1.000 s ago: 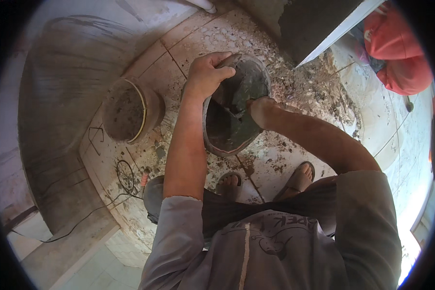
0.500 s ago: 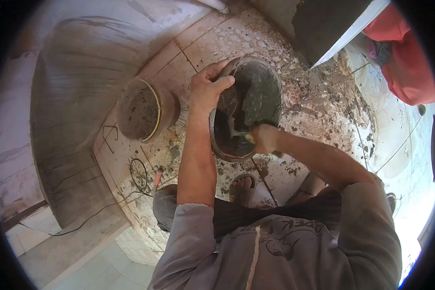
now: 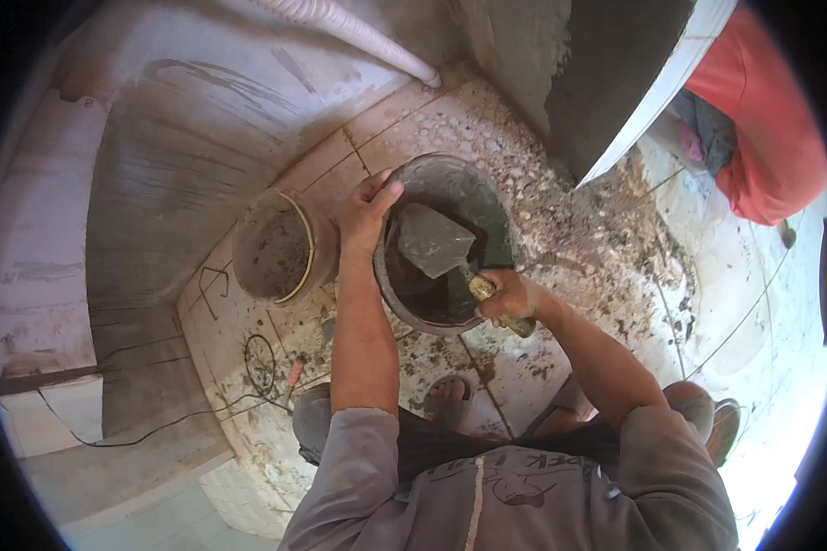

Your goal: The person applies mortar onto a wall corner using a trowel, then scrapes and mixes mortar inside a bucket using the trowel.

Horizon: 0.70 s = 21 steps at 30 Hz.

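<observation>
A dark round bucket (image 3: 385,287) stands in front of me, with wet grey mortar (image 3: 483,204) inside. My left hand (image 3: 368,213) grips its left rim, thumb on the inner side and fingers bent over the edge. In my right hand (image 3: 513,300) is a trowel (image 3: 436,241), my fingers wrapped round its worn, yellowish handle. The trowel's flat grey blade lies over the bucket's opening, pointing toward the far left side. Part of the mortar is hidden beneath the blade.
Left of the bucket stands a second bucket (image 3: 276,246) with a yellowish rim. A black cable (image 3: 179,427) and a bent wire (image 3: 213,292) lie on the stained tiles. At the far right is a person in red clothing (image 3: 772,119), beside a white-edged panel (image 3: 652,118).
The trowel has come up from inside the bucket, its blade now in full sight. My right hand has moved down toward me. My left hand stays on the rim; the view has shifted.
</observation>
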Each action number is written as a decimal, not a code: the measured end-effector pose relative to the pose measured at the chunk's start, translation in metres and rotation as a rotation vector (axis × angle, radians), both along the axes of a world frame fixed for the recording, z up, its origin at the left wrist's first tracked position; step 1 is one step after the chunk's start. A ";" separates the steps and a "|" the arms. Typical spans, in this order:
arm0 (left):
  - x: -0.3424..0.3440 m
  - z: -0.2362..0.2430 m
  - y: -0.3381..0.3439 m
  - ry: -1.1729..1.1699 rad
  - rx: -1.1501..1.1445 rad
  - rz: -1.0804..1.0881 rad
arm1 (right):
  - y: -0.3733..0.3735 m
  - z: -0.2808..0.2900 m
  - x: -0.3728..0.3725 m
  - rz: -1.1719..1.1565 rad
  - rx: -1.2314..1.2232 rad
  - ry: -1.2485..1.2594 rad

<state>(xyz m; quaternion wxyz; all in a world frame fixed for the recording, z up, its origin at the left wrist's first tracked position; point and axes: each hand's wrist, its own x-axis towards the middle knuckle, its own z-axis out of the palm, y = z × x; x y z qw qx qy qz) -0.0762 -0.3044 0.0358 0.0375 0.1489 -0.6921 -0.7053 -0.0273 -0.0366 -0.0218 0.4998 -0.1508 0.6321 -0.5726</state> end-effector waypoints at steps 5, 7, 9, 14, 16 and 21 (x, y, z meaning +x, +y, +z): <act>0.003 0.007 -0.015 -0.017 -0.304 0.188 | 0.036 0.016 -0.007 -0.179 -0.012 0.082; 0.001 0.002 -0.026 -0.046 -0.219 0.175 | 0.048 0.020 -0.011 -0.241 0.024 0.108; 0.003 0.009 -0.023 -0.060 -0.239 0.152 | 0.052 0.021 -0.021 -0.300 0.020 0.114; -0.005 -0.003 -0.007 -0.071 -0.197 0.164 | 0.050 0.024 -0.050 -0.592 -0.150 -0.026; -0.007 -0.009 -0.008 -0.042 -0.169 0.184 | 0.048 0.032 -0.068 -0.642 -0.194 -0.035; -0.017 -0.022 -0.001 -0.042 -0.283 0.173 | 0.073 0.050 -0.137 -0.811 -0.184 -0.098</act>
